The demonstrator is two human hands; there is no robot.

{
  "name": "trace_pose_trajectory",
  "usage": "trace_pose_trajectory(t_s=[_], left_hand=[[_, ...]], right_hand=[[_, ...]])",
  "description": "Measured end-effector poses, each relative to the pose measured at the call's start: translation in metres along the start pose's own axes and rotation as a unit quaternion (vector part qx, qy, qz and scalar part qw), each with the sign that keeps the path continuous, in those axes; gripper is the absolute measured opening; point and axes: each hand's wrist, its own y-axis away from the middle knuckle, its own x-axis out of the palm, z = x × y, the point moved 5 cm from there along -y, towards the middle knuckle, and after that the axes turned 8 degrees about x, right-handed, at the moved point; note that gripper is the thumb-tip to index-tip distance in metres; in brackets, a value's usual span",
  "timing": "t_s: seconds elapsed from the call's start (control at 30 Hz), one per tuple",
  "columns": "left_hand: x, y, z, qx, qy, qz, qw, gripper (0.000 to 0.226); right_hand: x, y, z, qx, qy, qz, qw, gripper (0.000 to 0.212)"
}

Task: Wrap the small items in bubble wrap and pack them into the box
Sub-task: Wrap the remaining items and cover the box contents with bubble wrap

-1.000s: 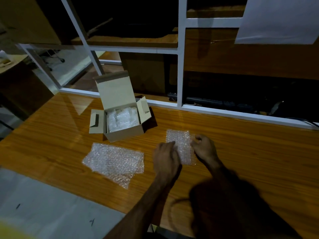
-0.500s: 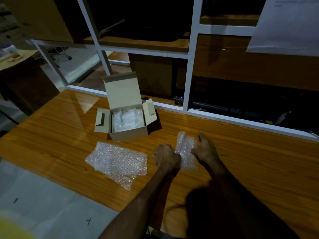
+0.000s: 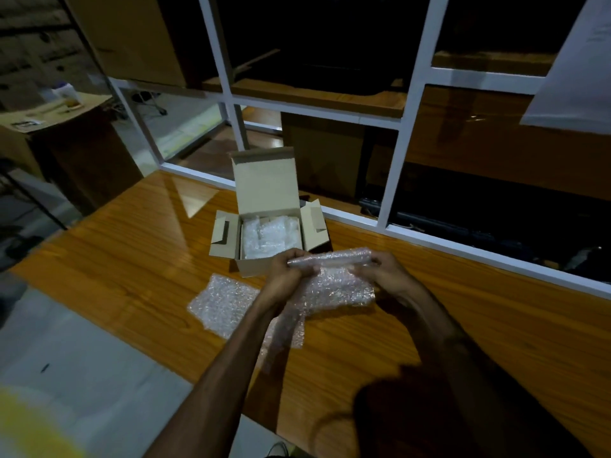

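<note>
Dim light fills an office-like room, with white window frames and dark glass behind a wooden table. On the table's far side stands an open box, lid up, side flaps out; it already holds several bubble-wrapped bundles. Just in front of it, a spare wrap sheet lies flat.

Above the table, near the box's front corner, both hands hold a bubble-wrap roll crosswise. The left hand grips its left end with curled fingers, and the right hand pinches the right end. A loose tail of the same wrap hangs down toward the table between the forearms.

The wrapping looks nearly finished, with the tail still to be wound in, I judge. If either grip eases, the roll could spring open and the item slide out an open end. The dangling tail might snag the spare sheet or the box flap on the way over. The box is fairly full, so forcing the bundle in could push it askew or keep the lid from closing.

What is inside the roll cannot be made out through the plastic. The fingertips are partly buried in wrap, and low light blurs detail. A dark shadow covers the near right table.
</note>
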Motion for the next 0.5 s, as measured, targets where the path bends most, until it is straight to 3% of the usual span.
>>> trace_pose_trajectory(t_s=[0.13, 0.23, 0.5], left_hand=[[-0.026, 0.002, 0.018, -0.033, 0.073, -0.091, 0.993, 0.071], [-0.033, 0.008, 0.015, -0.011, 0.088, -0.104, 0.991, 0.088], [-0.076, 0.004, -0.005, 0.075, 0.079, -0.127, 0.986, 0.067]], right_hand=[[0.034, -0.002, 0.017, 0.007, -0.126, -0.002, 0.992, 0.037], [0.055, -0.012, 0.022, 0.019, -0.138, -0.078, 0.987, 0.047], [0.09, -0.032, 0.048, 0.017, -0.121, -0.2, 0.972, 0.024]])
